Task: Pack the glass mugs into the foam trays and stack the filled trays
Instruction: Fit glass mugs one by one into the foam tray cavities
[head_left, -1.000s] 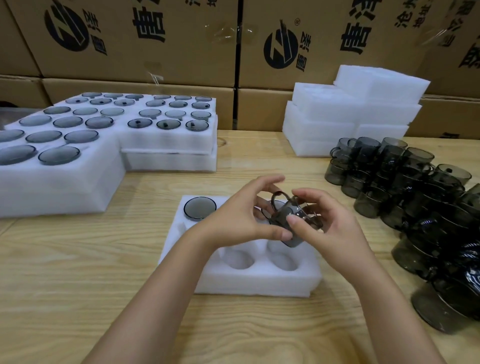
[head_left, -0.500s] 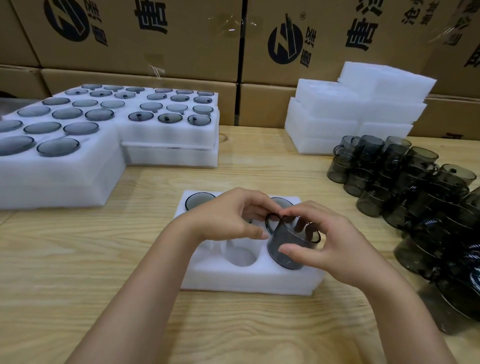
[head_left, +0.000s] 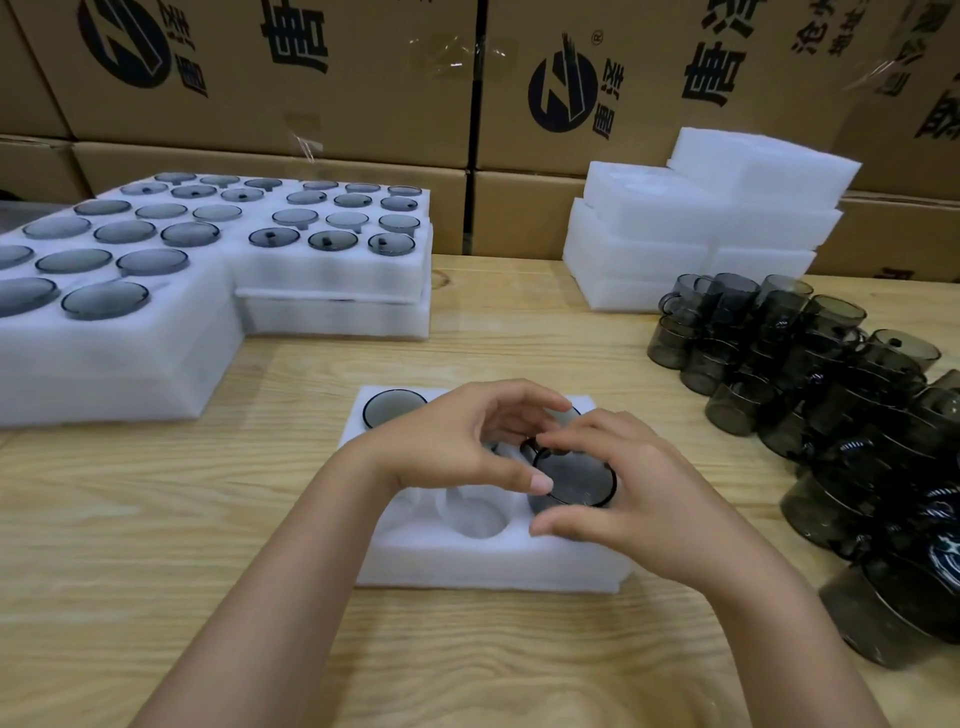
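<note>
1. Your right hand (head_left: 639, 488) grips the smoked-glass mug (head_left: 574, 480). The thumb lies along the near side of the rim and the curled fingers (head_left: 566, 441) come down on the far side, so the mug is pinched between them.
2. Your left hand (head_left: 457, 447) comes in from the other side. Its thumb tip touches the left edge of the mug's rim. The other fingers arch, curled and slightly spread, above the back of the tray, and you cannot tell whether they touch anything.
3. The mug stands upright, mouth up, sunk in the front right cavity of the foam tray (head_left: 467, 566). Only its dark rim and a little of its wall show above the foam.
4. The tray lies flat on the wooden table (head_left: 156, 519), right in front of you.
5. A seated mug (head_left: 394, 408) fills the back left cavity, and the empty cavity (head_left: 475, 517) sits just left of the mug you hold. Your hands hide most of the other cavities.
6. The filled trays (head_left: 171, 332) are stacked at the far left, with rows of grey mug mouths facing up.
7. The empty foam trays (head_left: 701, 228) are piled at the back right.
8. The loose mugs (head_left: 831, 395) crowd the right edge of the table, well apart from your hands.
9. Printed cardboard cartons (head_left: 337, 93) form a wall behind the table.
</note>
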